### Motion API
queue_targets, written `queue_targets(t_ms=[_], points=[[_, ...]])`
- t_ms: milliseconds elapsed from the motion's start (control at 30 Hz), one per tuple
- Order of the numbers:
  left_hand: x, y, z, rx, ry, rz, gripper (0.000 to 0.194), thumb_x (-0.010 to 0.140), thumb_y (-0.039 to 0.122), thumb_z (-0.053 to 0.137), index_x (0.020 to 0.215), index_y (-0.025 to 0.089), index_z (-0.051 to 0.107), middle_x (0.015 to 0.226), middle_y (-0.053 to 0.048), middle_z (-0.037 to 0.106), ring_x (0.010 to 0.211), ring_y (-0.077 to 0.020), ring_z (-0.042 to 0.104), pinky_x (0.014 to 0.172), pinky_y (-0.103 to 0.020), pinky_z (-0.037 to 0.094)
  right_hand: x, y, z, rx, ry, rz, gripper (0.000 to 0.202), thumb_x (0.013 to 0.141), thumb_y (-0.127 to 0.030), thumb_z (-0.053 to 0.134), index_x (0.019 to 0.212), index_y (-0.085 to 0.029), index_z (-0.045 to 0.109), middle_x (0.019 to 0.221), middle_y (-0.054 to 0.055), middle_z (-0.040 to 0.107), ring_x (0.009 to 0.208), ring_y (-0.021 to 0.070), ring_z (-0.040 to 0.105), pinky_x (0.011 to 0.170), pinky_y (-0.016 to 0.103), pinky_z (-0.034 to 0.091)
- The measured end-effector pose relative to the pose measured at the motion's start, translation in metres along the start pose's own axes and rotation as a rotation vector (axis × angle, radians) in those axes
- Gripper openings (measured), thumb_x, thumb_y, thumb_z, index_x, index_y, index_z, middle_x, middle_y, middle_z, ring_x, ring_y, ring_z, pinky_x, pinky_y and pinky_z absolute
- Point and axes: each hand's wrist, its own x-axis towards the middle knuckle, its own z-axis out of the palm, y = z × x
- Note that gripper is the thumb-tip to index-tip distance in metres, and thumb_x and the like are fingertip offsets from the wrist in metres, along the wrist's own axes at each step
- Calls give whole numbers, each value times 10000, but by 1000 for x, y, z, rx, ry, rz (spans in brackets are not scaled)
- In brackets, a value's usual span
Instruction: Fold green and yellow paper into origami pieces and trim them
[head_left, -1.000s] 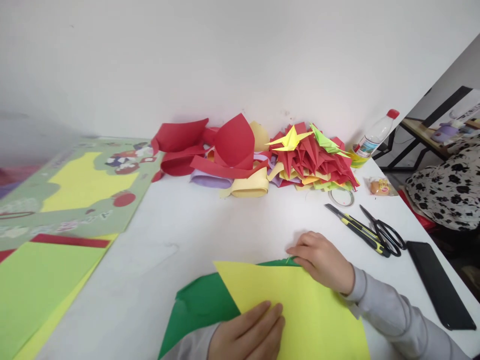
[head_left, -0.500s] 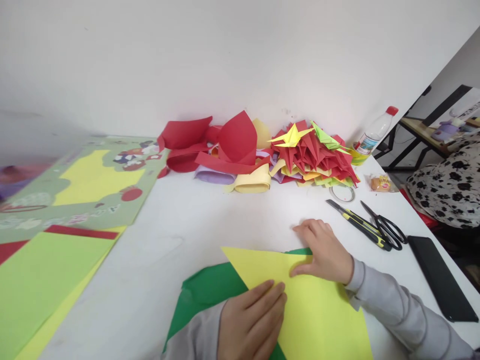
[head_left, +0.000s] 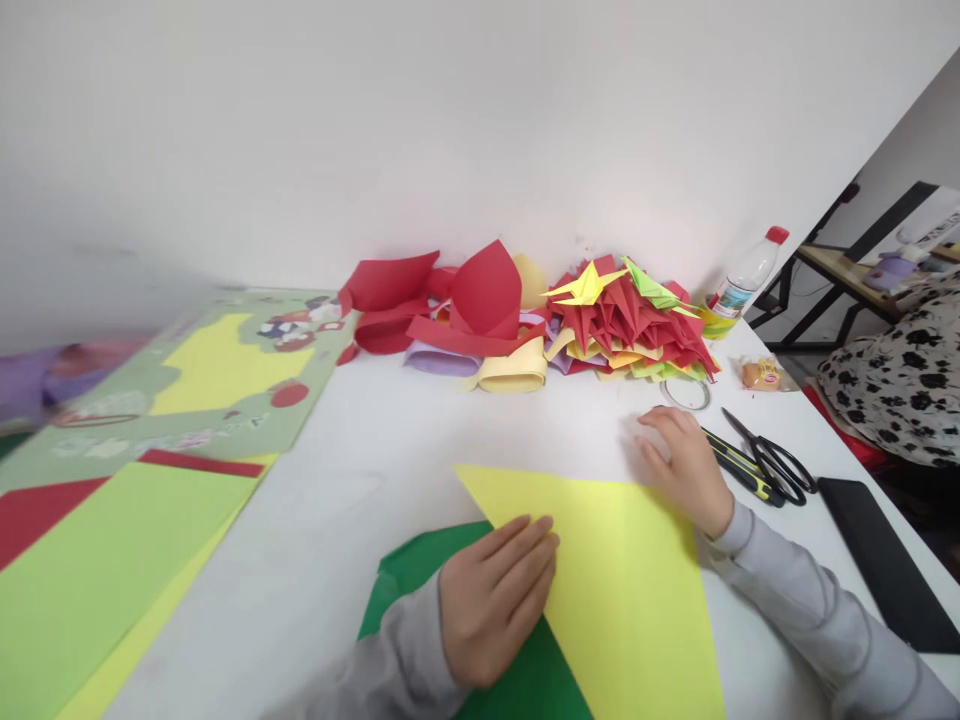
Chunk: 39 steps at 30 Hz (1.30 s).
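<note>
Left hand (head_left: pixel 499 600): open and flat, fingers together, resting across the slanting left edge of the yellow sheet (head_left: pixel 637 580) and over the green sheet (head_left: pixel 525 680), lower centre of the frame.
Right hand (head_left: pixel 686 465): open, fingers loosely bent and parted, at the yellow sheet's upper right corner, right of centre; contact with the paper impossible to tell.
Yellow sheet: on the white surface (head_left: pixel 352 550), lower centre, pointed corner toward the upper left.
Green sheet: partly under the yellow sheet, lower centre.
Utility knife (head_left: pixel 739 465): right of centre, partly hidden by the right hand; scissors (head_left: pixel 769 460) just beside.
Tape roll (head_left: pixel 707 401): above the right hand, beside the folded-paper pile (head_left: pixel 626 320), right of centre.
Black slab (head_left: pixel 889 560): lower right.
Lime-green sheet (head_left: pixel 142 590): lower left, on a second yellow sheet (head_left: pixel 176 605).
</note>
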Motion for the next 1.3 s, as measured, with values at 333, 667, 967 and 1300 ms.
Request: queue_targets(t_ms=[333, 667, 967, 1300], points=[[-8, -12, 25, 122, -250, -220, 491, 887, 461, 461, 1212, 116, 590, 1270, -153, 616, 1259, -384, 455, 978, -555, 440, -18, -35, 2, -157, -412, -280, 417, 861, -362, 613, 1219, -151, 575, 1305, 143, 566, 1200, 312, 511, 965, 480, 444], [-14, -14, 19, 97, -248, -215, 407, 895, 361, 477, 1236, 163, 579, 1291, -124, 605, 1308, -337, 407, 1015, -507, 410, -27, -33, 20, -156, -212, -277, 361, 854, -323, 621, 1128, -89, 624, 1200, 184, 623, 1147, 317, 555, 923, 452, 512], [-3, -5, 16, 122, -157, -189, 285, 916, 255, 456, 1099, 150, 647, 1173, -111, 680, 1168, -320, 538, 899, -463, 477, -26, -19, 23, -98, -105, -312, 240, 909, -271, 518, 1021, -111, 659, 1131, 144, 664, 1065, 267, 614, 925, 402, 535], [-16, -21, 12, 562, -170, -415, 416, 835, 346, 578, 1035, -10, 652, 1110, -283, 657, 1050, -378, 610, 831, -451, 527, -27, -13, 26, -90, -133, -304, 285, 931, -290, 469, 1098, -134, 639, 1165, 160, 638, 1096, 278, 581, 910, 452, 507]])
